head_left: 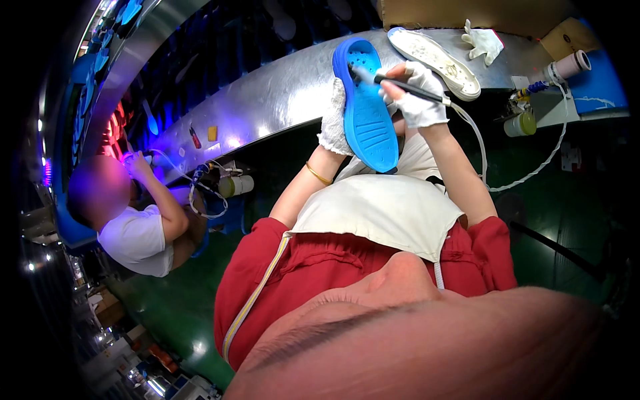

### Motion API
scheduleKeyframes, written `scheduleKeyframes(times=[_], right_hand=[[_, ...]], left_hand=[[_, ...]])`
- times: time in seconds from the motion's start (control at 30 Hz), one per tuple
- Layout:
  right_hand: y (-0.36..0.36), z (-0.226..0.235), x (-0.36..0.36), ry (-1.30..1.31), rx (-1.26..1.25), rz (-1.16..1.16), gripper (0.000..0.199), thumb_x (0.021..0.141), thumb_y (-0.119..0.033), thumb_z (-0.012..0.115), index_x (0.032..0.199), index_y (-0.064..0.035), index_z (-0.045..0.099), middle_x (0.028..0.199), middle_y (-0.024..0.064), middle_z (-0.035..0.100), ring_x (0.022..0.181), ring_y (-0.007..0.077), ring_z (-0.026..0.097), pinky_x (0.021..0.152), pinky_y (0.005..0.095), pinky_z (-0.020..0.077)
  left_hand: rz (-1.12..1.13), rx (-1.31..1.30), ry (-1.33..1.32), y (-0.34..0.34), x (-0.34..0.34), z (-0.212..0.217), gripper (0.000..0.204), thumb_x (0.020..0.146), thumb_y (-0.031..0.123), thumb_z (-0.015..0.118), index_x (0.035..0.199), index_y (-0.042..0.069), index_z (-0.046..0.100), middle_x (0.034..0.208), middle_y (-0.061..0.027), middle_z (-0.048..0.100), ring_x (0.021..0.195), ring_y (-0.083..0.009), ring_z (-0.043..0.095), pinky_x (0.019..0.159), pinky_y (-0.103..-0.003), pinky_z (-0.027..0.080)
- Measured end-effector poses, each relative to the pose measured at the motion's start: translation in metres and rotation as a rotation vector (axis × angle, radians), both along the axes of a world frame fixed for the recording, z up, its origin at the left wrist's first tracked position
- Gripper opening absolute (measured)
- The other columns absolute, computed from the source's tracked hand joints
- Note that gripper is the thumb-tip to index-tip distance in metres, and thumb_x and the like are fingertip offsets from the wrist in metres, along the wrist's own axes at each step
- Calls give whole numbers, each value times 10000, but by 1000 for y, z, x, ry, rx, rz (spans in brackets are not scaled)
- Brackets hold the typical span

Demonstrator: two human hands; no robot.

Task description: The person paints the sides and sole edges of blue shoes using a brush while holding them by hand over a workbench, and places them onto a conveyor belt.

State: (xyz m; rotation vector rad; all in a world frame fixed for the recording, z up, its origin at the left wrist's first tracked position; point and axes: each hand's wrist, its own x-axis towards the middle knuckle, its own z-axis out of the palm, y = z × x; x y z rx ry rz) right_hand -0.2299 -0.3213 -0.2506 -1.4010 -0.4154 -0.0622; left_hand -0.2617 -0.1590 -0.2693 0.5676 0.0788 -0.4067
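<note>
In the head view, the left hand (333, 120), in a white knitted glove, is closed around the left edge of a blue clog shoe (367, 107) and holds it with the sole turned up toward the camera. The clog is raised above the person's lap, in front of the metal workbench (267, 100). The right hand (417, 93), also in a white glove, is closed on a dark pen-like tool (400, 83); the tip of the tool touches the sole near the heel end of the clog. A white hose (477, 143) goes from the back of the tool down to the right of the right forearm. Just beyond the right hand, a white shoe sole (433, 60) lies on the workbench, and a spare white glove (483, 41) lies further right of it. Far to the left of the left hand, another person (137, 237) in a white shirt works at the same bench under violet light.
</note>
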Motion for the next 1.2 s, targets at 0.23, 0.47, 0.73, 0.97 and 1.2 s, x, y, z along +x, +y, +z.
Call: scheduleKeyframes(times=[0.23,0.47,0.73,0.97,1.2], right_hand=[[-1,8,-17,124,89,30,225,822,-4,677,1019,-22,570,917,86,652,785,108,628,713,248,526],[0,6,-34,-123,-189,16,215,788,-5,717,982,-31,628,924,63,663,825,121,632,784,261,514],[-3,19,-45,-13,-288,65,198,760,25,720,940,-29,658,880,65,677,784,115,643,714,237,520],[-4,7,-45,134,-124,284,129,804,-40,713,917,-36,652,847,40,672,757,114,641,697,243,516],[-18,4,-21,77,-54,80,95,844,-19,663,933,-23,628,885,70,662,767,128,654,703,248,525]], left_hand=[[59,-29,-45,6,7,-3,704,905,586,484,1392,89,376,1289,-153,517,1125,-299,540,965,-451,475],[179,10,-54,14,23,-6,691,906,621,439,1379,118,407,1293,-145,528,1136,-315,534,964,-463,470],[157,-72,-85,32,34,-8,708,908,614,430,1383,89,405,1289,-168,541,1141,-339,540,990,-501,438],[104,-183,-91,47,47,-1,698,883,609,485,1319,64,464,1230,-197,572,1093,-368,560,954,-494,469],[81,-217,-212,21,5,16,873,848,746,349,1437,101,338,1358,-163,480,1176,-324,513,1027,-470,413]])
